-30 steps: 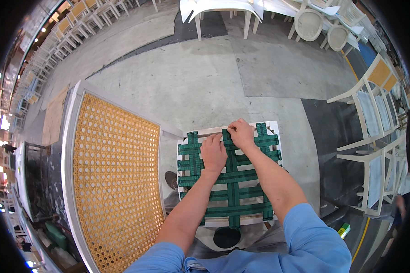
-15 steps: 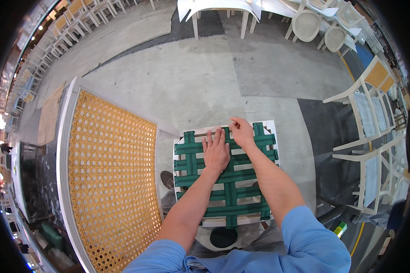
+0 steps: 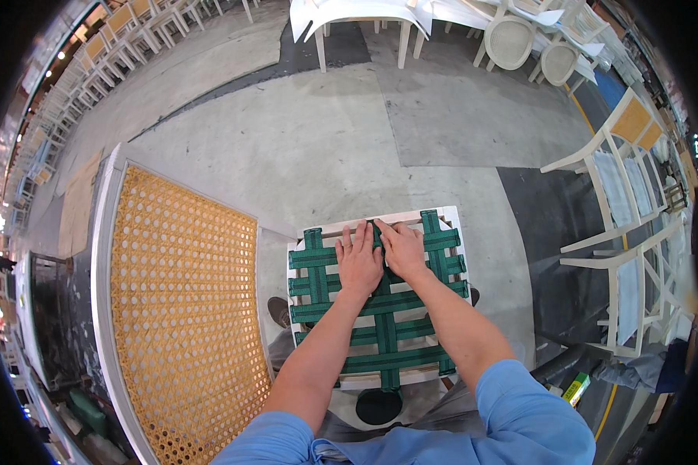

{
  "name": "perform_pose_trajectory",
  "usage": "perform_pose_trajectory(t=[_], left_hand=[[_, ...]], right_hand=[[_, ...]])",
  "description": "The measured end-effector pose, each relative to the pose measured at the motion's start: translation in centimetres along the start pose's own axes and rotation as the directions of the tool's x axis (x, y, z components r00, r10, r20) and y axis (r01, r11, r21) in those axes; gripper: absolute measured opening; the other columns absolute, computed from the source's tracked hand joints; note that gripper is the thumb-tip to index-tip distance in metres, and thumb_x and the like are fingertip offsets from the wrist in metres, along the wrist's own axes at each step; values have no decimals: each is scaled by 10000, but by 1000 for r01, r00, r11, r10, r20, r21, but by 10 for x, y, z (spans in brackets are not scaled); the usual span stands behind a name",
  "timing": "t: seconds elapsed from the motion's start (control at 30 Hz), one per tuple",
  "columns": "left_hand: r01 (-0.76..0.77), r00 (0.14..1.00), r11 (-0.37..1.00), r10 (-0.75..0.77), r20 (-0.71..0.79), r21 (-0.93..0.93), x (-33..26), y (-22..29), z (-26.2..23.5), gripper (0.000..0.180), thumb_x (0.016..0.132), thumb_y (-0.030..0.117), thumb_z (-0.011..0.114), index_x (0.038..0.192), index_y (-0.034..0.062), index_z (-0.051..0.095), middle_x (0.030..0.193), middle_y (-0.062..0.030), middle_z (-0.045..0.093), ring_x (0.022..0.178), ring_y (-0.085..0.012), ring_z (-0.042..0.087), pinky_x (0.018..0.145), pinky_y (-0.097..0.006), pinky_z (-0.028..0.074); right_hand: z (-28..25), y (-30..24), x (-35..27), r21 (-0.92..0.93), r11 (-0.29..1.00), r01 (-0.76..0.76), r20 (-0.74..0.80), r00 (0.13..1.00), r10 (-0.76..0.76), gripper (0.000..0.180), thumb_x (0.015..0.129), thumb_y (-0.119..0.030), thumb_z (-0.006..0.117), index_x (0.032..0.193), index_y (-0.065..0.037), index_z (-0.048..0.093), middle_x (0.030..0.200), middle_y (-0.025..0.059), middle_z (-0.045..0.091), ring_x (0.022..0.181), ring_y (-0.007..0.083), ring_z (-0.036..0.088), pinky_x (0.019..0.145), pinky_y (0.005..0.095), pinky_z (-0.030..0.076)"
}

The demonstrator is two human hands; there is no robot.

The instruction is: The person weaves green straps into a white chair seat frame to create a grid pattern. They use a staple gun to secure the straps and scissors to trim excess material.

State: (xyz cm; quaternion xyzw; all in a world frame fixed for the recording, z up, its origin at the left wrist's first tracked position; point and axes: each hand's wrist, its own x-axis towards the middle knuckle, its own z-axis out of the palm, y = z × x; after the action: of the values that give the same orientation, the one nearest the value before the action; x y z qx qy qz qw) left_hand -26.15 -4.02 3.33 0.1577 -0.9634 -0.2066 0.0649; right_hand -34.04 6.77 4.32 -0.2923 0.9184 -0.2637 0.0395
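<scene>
Before me lies a white seat frame (image 3: 451,217) with green webbing straps (image 3: 399,301) woven across it in both directions. My left hand (image 3: 360,263) rests flat on the webbing near the far rail, fingers stretched forward and holding nothing. Close beside it, my right hand (image 3: 405,252) has its fingertips pressed together at the far end of the middle lengthwise strap (image 3: 375,231). The fingers partly cover that strap end.
A chair back with a yellow cane panel (image 3: 182,310) stands at the left of the seat. White chair frames (image 3: 616,186) are at the right. White-covered furniture (image 3: 361,14) stands at the far side. A small green-and-yellow box (image 3: 575,389) lies at lower right.
My right hand has come down from above the far rail onto the middle strap's end, beside my left hand. My left hand remains flat on the webbing. The whole view has shifted slightly.
</scene>
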Motion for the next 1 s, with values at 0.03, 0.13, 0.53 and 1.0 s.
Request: perform_pose_trajectory(t=[0.03,0.13,0.53,1.0], left_hand=[[-6,1000,1000,6,-9,-3,-1,-2,0,597,978,320,494,1523,114,359,1619,-44,260,1487,-384,196,1194,-561,162],[-25,999,1000,25,-26,-4,-2,-3,2,587,981,325,495,1517,115,375,1616,-41,268,1490,-384,186,1197,-556,156],[4,1000,999,-3,-27,36,-3,2,3,570,1004,368,454,1517,129,383,1605,-27,297,1481,-389,207,1196,-545,163],[10,996,979,-27,81,205,13,-1,0,648,955,370,526,1534,134,354,1588,-48,351,1457,-387,283,1170,-548,235]], right_hand=[[1,0,1,2,1000,6,-9,1000,-6,374,967,-226,557,1337,-235,612,1015,66,619,994,236,602,949,447,360],[1,0,1,7,1000,4,-8,1000,-4,375,974,-237,547,1344,-231,606,1007,66,621,997,235,602,948,446,354],[1,0,0,-1,1000,4,6,1000,-4,394,972,-245,543,1363,-239,593,981,62,621,959,225,596,934,439,341],[-105,-1,-118,399,916,-27,-26,999,41,240,935,-156,624,1157,-79,669,1103,140,625,1021,313,605,875,409,485]])
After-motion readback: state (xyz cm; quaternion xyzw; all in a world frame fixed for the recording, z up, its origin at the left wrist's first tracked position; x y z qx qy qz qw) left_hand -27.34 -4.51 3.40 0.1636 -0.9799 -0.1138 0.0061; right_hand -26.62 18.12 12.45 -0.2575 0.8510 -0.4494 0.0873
